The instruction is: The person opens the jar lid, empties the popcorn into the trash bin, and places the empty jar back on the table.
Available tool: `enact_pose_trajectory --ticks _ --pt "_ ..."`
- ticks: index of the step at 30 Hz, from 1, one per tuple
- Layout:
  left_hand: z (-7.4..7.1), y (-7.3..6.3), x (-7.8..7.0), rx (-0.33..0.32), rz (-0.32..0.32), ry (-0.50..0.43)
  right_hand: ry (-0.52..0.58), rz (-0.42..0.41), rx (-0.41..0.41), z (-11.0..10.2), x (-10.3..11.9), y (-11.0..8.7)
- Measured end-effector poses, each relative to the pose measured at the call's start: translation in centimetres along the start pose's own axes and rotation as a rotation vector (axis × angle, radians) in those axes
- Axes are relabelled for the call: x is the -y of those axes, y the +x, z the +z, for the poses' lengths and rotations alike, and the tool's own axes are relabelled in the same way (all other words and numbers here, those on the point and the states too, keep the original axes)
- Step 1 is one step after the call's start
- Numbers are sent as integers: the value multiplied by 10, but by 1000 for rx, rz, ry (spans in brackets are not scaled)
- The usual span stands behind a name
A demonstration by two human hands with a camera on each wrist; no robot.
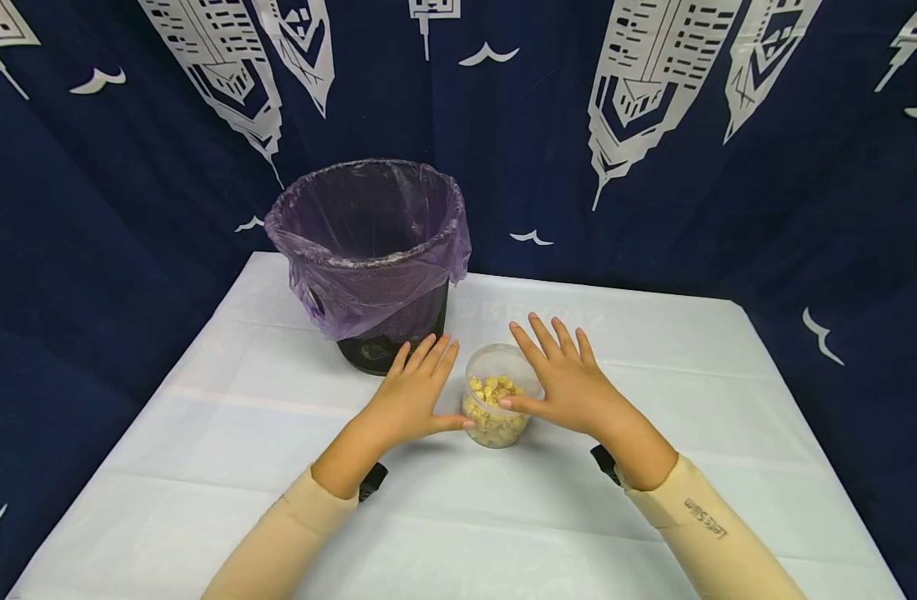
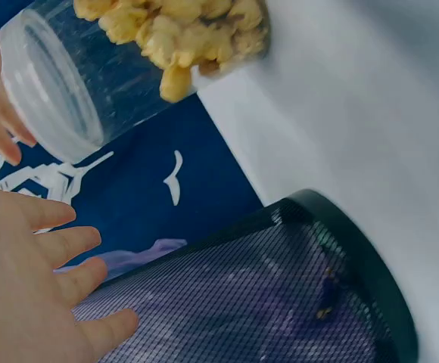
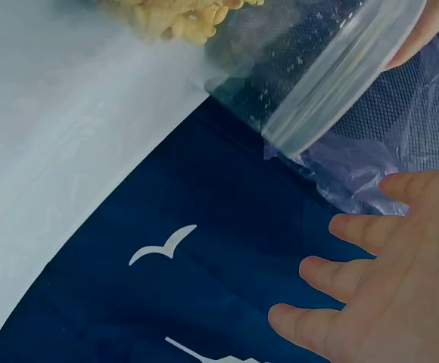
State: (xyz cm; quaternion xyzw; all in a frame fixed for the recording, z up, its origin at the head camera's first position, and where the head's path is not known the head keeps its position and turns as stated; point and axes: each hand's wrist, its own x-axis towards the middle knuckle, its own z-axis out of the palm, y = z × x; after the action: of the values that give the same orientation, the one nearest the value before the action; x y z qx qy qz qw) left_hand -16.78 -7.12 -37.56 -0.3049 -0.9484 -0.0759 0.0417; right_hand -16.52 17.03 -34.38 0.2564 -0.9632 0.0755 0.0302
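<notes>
A clear plastic jar (image 1: pixel 498 432) stands upright on the table, partly filled with yellow popcorn (image 1: pixel 492 388). Its whitish translucent top (image 2: pixel 53 83) shows in the left wrist view; I cannot tell whether a lid is on. My left hand (image 1: pixel 409 400) is at the jar's left, fingers straight and spread, thumb close to the jar wall. On the other side, my right hand (image 1: pixel 571 387) has its fingers spread too, its thumb crossing in front of the jar's upper part. Whether either thumb touches the jar is unclear. Neither hand grips anything.
A black mesh bin (image 1: pixel 394 337) lined with a purple plastic bag (image 1: pixel 368 287) stands behind and left of the jar, near my left fingertips. A white cloth covers the table (image 1: pixel 458 533). Behind it hangs a dark blue curtain (image 1: pixel 533 150) with white prints.
</notes>
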Motion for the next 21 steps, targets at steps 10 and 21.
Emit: enact_pose_trajectory --ticks 10,21 --pt "19 3 -3 44 -12 -82 50 -31 33 7 11 7" --pt "33 3 -6 59 -14 -105 56 -24 60 17 17 14"
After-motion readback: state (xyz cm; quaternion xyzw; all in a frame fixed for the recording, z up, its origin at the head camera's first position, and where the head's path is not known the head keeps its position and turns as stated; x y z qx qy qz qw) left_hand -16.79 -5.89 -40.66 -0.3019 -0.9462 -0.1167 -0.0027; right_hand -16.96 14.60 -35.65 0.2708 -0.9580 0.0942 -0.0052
